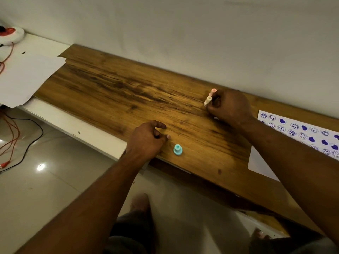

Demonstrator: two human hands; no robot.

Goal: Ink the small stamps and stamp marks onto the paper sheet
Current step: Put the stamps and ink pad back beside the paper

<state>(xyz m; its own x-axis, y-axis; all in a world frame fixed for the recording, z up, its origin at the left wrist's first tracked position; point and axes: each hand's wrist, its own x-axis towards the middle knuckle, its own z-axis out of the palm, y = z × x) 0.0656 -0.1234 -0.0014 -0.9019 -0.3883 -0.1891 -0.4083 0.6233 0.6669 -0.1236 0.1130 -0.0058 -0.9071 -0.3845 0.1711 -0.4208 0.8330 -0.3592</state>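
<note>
A small light-blue stamp (177, 149) stands upright near the front edge of the wooden tabletop (113, 92). My left hand (148, 138) hovers just to its left, fingers loosely curled, holding nothing. My right hand (229, 107) rests further back, closed around two small stamps, a pink one (213, 91) and a cream one (208, 100), whose ends stick out past my fingers. The paper sheet (266, 165) lies at the right, partly under my right forearm, covered with several blue smiley and heart marks. No ink pad is visible.
The wall runs close behind the table. White sheets (27, 77) lie on a white surface at the left, beside a round white and red device (11, 33) with red wires. Cables trail over the tiled floor (36, 180) below.
</note>
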